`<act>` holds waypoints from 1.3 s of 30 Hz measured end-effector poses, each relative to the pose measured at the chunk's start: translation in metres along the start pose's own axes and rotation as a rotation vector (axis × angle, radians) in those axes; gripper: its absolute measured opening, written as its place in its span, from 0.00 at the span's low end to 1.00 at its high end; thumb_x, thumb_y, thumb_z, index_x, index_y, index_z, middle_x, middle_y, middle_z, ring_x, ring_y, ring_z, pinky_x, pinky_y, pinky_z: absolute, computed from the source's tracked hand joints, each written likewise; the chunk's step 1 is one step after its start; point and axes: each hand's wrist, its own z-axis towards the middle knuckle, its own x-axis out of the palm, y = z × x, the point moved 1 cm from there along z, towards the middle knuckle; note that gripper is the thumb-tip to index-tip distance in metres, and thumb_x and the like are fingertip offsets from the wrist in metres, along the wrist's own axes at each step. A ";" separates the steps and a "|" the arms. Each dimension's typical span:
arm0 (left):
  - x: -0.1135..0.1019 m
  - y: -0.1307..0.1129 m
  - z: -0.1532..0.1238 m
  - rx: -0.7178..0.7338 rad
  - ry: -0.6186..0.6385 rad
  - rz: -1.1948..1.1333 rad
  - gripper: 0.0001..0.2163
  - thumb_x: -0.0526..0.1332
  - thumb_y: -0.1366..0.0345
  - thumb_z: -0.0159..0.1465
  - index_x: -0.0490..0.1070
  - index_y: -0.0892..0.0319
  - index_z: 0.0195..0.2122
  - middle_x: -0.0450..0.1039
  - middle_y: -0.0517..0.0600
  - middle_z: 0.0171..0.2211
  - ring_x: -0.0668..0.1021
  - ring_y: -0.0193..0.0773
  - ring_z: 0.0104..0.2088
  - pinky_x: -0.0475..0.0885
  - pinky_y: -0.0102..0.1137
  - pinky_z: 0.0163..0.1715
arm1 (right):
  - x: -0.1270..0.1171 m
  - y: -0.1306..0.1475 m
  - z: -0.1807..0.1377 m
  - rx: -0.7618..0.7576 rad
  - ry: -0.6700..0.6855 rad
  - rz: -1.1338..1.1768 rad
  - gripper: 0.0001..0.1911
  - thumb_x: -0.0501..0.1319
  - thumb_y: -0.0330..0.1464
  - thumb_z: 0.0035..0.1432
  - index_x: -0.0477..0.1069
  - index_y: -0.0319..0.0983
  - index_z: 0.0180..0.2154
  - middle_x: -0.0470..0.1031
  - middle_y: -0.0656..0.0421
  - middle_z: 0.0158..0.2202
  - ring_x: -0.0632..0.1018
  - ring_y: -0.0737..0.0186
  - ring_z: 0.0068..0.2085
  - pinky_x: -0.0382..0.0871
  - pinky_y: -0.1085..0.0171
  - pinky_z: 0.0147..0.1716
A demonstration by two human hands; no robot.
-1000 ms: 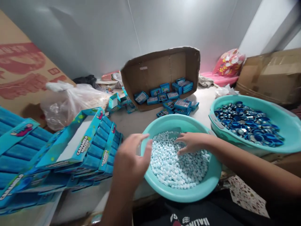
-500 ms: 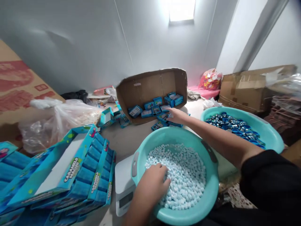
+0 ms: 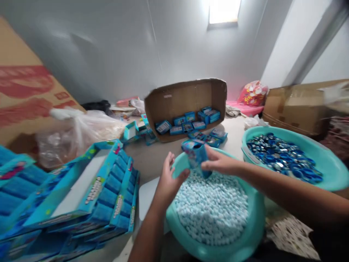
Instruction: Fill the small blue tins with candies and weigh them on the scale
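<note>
My right hand [image 3: 220,163] holds a small blue box [image 3: 196,154] over the far edge of a teal basin [image 3: 174,222]. The basin is full of small pale blue candies [image 3: 215,207]. My left hand [image 3: 169,178] is just left of the box, fingers curled upward and cupped near its side, over the basin's left rim. More small blue boxes [image 3: 188,125] lie in and in front of an open cardboard carton [image 3: 185,98] lying on its side behind the basin.
A second teal basin [image 3: 329,178] of shiny blue caps [image 3: 280,156] sits at the right. Stacked blue display boxes [image 3: 89,196] fill the left. A clear plastic bag [image 3: 79,131] lies behind them. Brown cartons [image 3: 297,105] stand at the back right, a white scale [image 3: 147,196] under the near basin.
My right hand came back from the carton with a small blue box and now holds it over the basin. My left hand rose out of the candies toward the box.
</note>
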 end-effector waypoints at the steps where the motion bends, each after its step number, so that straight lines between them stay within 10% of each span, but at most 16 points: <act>1: 0.002 -0.001 0.005 -0.010 0.106 -0.049 0.52 0.71 0.38 0.49 0.52 0.60 0.68 0.56 0.66 0.69 0.62 0.57 0.69 0.63 0.46 0.66 | 0.016 0.006 -0.011 0.014 0.079 0.081 0.46 0.64 0.51 0.59 0.48 0.44 0.70 0.65 0.51 0.64 0.69 0.52 0.62 0.65 0.56 0.61; 4: 0.006 0.000 0.008 -0.052 0.349 -0.078 0.40 0.70 0.41 0.54 0.63 0.60 0.60 0.72 0.63 0.57 0.75 0.54 0.58 0.72 0.41 0.57 | 0.038 0.010 -0.031 0.123 0.207 0.239 0.38 0.61 0.52 0.61 0.60 0.42 0.65 0.72 0.52 0.59 0.74 0.54 0.57 0.70 0.57 0.55; 11: 0.003 0.008 0.000 0.026 0.013 0.248 0.26 0.71 0.53 0.53 0.64 0.55 0.48 0.75 0.49 0.38 0.80 0.42 0.37 0.74 0.31 0.36 | 0.003 -0.037 -0.018 0.385 0.038 -0.479 0.21 0.59 0.46 0.65 0.76 0.38 0.49 0.80 0.51 0.45 0.78 0.50 0.47 0.72 0.53 0.50; 18: 0.002 0.013 0.007 0.099 -0.049 0.068 0.25 0.72 0.56 0.54 0.62 0.56 0.46 0.73 0.49 0.39 0.79 0.40 0.38 0.73 0.31 0.39 | 0.080 -0.071 -0.009 0.347 0.070 -0.474 0.24 0.53 0.43 0.69 0.71 0.36 0.57 0.71 0.46 0.61 0.70 0.47 0.63 0.61 0.51 0.65; 28: 0.009 -0.003 -0.005 0.115 0.037 0.572 0.17 0.68 0.71 0.57 0.63 0.55 0.44 0.75 0.53 0.46 0.78 0.49 0.49 0.71 0.38 0.47 | 0.097 -0.053 -0.031 0.303 0.316 -0.233 0.27 0.53 0.51 0.66 0.76 0.38 0.50 0.78 0.50 0.52 0.77 0.47 0.53 0.68 0.50 0.56; 39: 0.009 -0.004 -0.007 0.028 0.039 0.714 0.16 0.66 0.66 0.63 0.61 0.56 0.47 0.75 0.56 0.46 0.78 0.53 0.51 0.71 0.40 0.48 | 0.106 -0.022 -0.036 0.754 0.248 0.261 0.30 0.63 0.60 0.52 0.68 0.38 0.28 0.67 0.62 0.28 0.68 0.62 0.33 0.63 0.61 0.41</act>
